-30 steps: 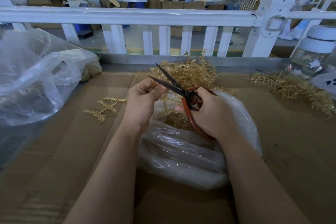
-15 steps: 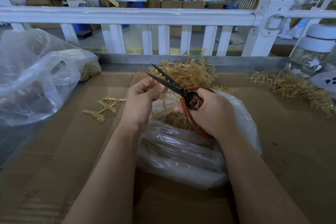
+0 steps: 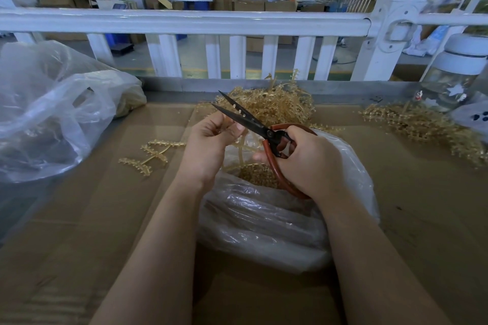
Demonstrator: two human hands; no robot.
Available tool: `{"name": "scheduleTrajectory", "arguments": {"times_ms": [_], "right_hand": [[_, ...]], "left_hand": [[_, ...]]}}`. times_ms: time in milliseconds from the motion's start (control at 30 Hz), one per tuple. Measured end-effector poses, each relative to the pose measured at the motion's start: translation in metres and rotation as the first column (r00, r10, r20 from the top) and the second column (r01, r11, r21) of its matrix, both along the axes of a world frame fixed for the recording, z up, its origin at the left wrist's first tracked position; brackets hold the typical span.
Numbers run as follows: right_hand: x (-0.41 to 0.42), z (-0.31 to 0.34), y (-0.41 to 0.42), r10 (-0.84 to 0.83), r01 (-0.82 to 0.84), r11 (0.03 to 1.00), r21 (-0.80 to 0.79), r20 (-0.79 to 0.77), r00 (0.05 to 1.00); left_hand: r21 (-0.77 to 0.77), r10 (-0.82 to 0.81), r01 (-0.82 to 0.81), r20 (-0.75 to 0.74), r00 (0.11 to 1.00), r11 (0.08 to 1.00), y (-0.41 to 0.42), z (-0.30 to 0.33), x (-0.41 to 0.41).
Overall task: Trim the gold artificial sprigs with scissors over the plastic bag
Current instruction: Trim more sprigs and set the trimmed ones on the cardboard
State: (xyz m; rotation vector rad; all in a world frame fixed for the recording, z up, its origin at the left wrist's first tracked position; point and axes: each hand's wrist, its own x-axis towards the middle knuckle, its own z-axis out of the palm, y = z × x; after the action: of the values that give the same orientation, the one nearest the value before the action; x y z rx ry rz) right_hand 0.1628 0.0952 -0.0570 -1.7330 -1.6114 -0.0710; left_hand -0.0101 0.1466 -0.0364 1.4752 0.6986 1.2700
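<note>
You are holding the work directly above the open mouth of the plastic bag, which is lying on the cardboard-covered bench between your forearms. That placement looks deliberate: offcuts should be dropping into the bag, where gold fragments are already showing just below your hands.

Your left hand is curled closed, pinching a gold sprig between thumb and fingers. Most of the sprig is hidden by the hand; pale stems are hanging below it toward the bag. Its long axis appears to be running roughly from the hand downward and nearward, but I cannot tell where its tip is pointing.

Your right hand is wrapped around the red loop handles of the scissors, fingers threaded through. The blades are standing slightly apart. Their long axis is running from the pivot near your right hand up and to the far left, tips pointing away from you, past your left thumb. The blades are passing very close to that thumb, which I judge a risk worth your attention.

Untrimmed stock is sitting in a pile at the far edge of the bench and in a second heap at the right. One loose sprig is lying on the cardboard to the left, near a large crumpled bag.
</note>
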Motion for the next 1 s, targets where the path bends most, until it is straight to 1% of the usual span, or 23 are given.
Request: {"name": "scheduleTrajectory", "arguments": {"times_ms": [200,333,467,600,800,1000], "right_hand": [[0.0014,-0.0012,-0.0007,0.006,-0.006,1.000,0.001,0.005,1.000],[0.0021,-0.0011,-0.0013,0.013,-0.013,1.000,-0.006,-0.008,1.000],[0.0022,-0.0010,-0.0015,0.006,-0.006,1.000,-0.009,-0.012,1.000],[0.0023,-0.0012,-0.0012,0.001,-0.002,1.000,-0.029,-0.018,1.000],[-0.0001,0.0003,-0.0027,0.018,-0.019,1.000,-0.021,-0.033,0.999],[-0.0006,-0.0001,-0.0026,0.013,-0.014,1.000,-0.021,-0.036,0.999]], "left_hand": [[0.005,-0.013,0.013,-0.010,1.000,1.000,-0.0028,0.0021,0.0001],[0.030,0.074,-0.075,0.021,0.997,0.997,-0.0010,0.0019,-0.0013],[0.066,0.107,-0.108,0.022,0.994,0.992,-0.0010,0.0014,-0.0009],[0.064,0.111,-0.112,0.017,0.994,0.992,-0.0016,0.0018,-0.0003],[-0.005,0.088,-0.088,0.041,0.995,0.996,-0.0027,0.0024,0.0016],[0.033,0.081,-0.080,-0.020,0.996,0.996,-0.0043,0.0017,0.0012]]}}
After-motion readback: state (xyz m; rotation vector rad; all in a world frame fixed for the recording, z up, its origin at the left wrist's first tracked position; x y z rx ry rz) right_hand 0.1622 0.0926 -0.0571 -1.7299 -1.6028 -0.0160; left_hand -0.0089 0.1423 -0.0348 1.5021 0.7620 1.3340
